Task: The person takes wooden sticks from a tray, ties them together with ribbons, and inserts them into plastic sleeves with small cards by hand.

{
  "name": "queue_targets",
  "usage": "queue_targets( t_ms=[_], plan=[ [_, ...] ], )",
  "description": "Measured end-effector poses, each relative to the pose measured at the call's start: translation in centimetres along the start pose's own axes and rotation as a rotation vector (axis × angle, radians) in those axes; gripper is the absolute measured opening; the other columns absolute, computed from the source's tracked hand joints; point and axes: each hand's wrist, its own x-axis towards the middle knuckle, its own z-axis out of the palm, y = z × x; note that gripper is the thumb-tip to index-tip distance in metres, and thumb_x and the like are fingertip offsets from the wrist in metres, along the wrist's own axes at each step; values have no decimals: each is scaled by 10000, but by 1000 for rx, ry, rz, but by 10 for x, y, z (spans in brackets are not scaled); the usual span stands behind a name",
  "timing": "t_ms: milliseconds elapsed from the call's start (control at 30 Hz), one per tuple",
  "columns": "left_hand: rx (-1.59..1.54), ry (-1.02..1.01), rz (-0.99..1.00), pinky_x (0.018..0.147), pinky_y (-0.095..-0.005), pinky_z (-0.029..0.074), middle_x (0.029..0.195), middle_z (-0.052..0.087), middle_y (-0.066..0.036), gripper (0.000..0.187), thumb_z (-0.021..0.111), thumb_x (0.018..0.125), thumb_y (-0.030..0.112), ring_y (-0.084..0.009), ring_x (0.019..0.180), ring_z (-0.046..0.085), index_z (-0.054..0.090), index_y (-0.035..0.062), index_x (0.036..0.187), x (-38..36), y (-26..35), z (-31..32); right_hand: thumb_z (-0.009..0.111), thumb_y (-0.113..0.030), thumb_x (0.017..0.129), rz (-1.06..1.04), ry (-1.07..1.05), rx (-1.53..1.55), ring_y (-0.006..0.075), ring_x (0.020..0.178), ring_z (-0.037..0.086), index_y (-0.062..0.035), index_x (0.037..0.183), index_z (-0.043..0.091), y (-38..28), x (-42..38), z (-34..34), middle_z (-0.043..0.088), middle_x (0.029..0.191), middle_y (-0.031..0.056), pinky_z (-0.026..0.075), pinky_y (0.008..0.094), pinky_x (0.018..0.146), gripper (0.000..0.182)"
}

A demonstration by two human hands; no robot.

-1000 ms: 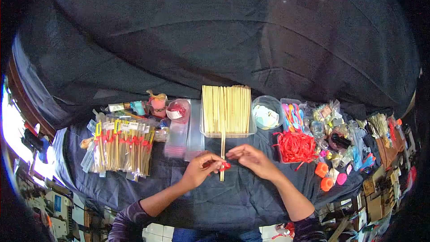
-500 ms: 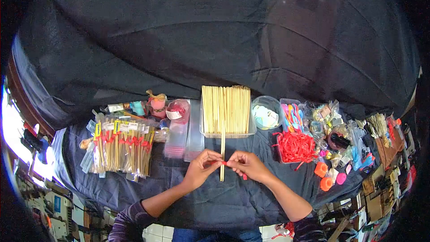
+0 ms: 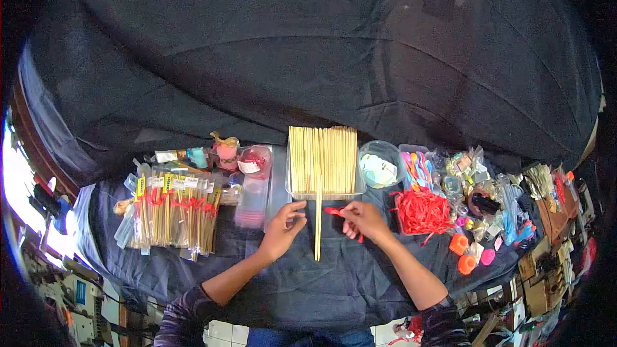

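Note:
A pair of long wooden sticks [image 3: 317, 228] lies on the dark cloth, running from the clear tray of sticks [image 3: 324, 158] toward me. My left hand [image 3: 284, 227] rests just left of the pair, fingers spread, holding nothing. My right hand [image 3: 364, 218] sits just right of it and pinches a red ribbon [image 3: 335, 211], whose end points toward the sticks.
A row of bagged stick bundles tied in red [image 3: 172, 209] lies at the left. Empty clear bags [image 3: 252, 196] lie beside the tray. To the right are a pile of red ribbon [image 3: 423, 209], a clear cup of paper discs [image 3: 379, 164], and several small colourful items [image 3: 475, 193].
My hands had met at the sticks with the ribbon between them; now they have parted. The left hand let go and opened. The right hand drew the ribbon up and right.

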Motion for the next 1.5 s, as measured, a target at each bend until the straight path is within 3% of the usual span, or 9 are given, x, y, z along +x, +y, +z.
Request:
queue_targets(
  t_ms=[167,333,767,933,1033,1267,1367,1433,1500],
  plan=[
    [10,-51,-23,780,-258,437,1143,530,-36,329,557,846,57,-114,940,530,478,46,1165,9,6,2,521,-228,891,114,-157,225,116,472,554,-29,848,552,1,17,21,600,630,60,446,217,429,207],
    [-102,-61,-50,645,-237,477,942,600,-56,262,569,844,72,-117,793,580,512,37,1098,17,-6,5,529,-229,887,120,-187,259,102,486,551,-32,864,561,-1,17,28,593,625,49,444,211,444,201],
    [-88,-54,19,620,-234,479,875,617,-67,148,564,850,83,-117,759,598,573,15,981,19,-7,10,570,-183,862,33,-214,237,79,463,531,-27,827,557,-5,15,36,575,592,29,420,185,409,161],
    [709,-103,298,626,-309,431,861,638,-74,123,637,774,139,-198,626,546,637,44,852,20,14,-15,601,-212,842,24,-194,218,87,455,528,-31,775,543,-4,16,37,575,580,34,417,205,396,202],
    [589,-205,147,694,-350,378,826,635,-29,109,653,757,200,-212,665,501,659,98,796,21,13,-20,601,-205,843,-13,-181,185,85,434,514,-26,776,540,-5,16,39,566,564,32,407,206,382,200],
    [649,-170,90,824,-397,274,785,622,1,114,631,780,260,-199,859,461,665,158,819,23,25,-20,597,-200,848,-52,-124,-64,72,409,480,-16,781,529,-19,12,36,539,535,18,370,202,369,207],
    [523,-200,102,802,-370,344,794,629,-7,116,624,800,231,-163,820,509,659,129,842,25,17,-23,604,-201,843,-21,-158,-81,77,414,487,-12,776,528,-20,13,31,546,544,24,381,207,374,214],
    [199,-326,-21,732,-302,423,796,631,-22,128,607,826,180,-117,760,548,643,64,866,27,18,-25,607,-203,840,13,-188,-73,81,426,498,-12,775,530,-16,14,27,556,559,31,394,209,380,216],
    [127,-337,-57,698,-265,436,793,625,-23,137,600,834,160,-97,739,552,630,32,871,28,10,-24,622,-214,828,-1,-302,139,102,456,538,-20,761,534,-8,17,24,570,583,45,447,225,404,224]
  ],
)
